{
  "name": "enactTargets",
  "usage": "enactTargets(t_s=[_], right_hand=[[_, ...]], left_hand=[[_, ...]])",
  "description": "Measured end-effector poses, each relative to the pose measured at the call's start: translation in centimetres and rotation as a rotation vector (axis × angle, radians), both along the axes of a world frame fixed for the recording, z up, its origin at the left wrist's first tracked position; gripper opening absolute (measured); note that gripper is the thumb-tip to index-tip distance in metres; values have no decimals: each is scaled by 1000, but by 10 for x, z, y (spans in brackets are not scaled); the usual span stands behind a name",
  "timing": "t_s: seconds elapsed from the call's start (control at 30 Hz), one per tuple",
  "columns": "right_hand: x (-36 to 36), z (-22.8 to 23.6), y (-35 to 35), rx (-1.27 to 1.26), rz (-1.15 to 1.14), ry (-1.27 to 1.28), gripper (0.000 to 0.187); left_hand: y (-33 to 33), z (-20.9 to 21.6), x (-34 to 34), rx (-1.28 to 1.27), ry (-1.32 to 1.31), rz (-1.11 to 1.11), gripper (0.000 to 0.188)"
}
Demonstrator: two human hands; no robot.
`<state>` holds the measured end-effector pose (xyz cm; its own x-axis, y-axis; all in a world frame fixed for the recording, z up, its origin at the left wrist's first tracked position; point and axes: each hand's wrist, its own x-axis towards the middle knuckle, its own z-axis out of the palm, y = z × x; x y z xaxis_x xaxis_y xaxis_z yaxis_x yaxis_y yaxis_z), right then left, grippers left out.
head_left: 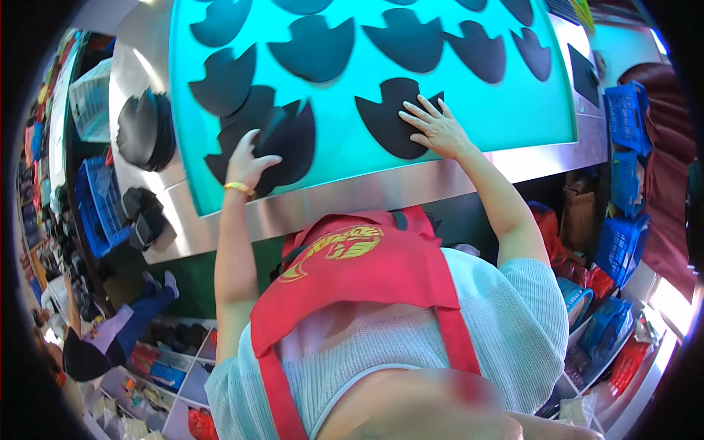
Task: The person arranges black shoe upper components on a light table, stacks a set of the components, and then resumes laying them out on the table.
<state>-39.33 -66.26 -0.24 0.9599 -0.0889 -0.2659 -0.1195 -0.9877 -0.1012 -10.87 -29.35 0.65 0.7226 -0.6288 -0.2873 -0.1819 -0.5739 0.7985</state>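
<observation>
My right hand (434,130) lies flat with its fingers spread on a flat black cut piece (392,121), shaped like a shoe upper, near the front of the turquoise work surface (341,163). To the left, my left hand (249,163), with a yellow band at the wrist, rests over a few overlapping black pieces (297,143). Its thumb is stretched away from the fingers, and I see nothing gripped between them. Part of these pieces is hidden under that hand. Farther back, several more black pieces (314,50) of the same shape lie spread out in rows.
A stack of black pieces (145,130) stands on the metal border at left, with more black items (144,220) nearer. Blue baskets (101,205) stand farther left; other blue crates (627,117) are at right. Another person (110,334) is at lower left. Compartmented shelving (183,403) lies behind me.
</observation>
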Motion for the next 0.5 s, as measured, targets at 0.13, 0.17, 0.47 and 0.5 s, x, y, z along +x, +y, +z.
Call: enactTargets(t_s=[0.13,0.17,0.47,0.5], right_hand=[[-80,5,-80,-48,-33,54,64],[-98,8,-103,-52,-49,52,64],[-230,23,-290,-56,-118,213,67],[-239,24,-308,-58,-142,222,67]], left_hand=[[-54,50,-25,-238,365,48,81],[-76,54,-37,-293,422,-5,81],[-293,-16,-155,-222,560,-157,72],[-309,-23,-169,-210,434,-97,71]])
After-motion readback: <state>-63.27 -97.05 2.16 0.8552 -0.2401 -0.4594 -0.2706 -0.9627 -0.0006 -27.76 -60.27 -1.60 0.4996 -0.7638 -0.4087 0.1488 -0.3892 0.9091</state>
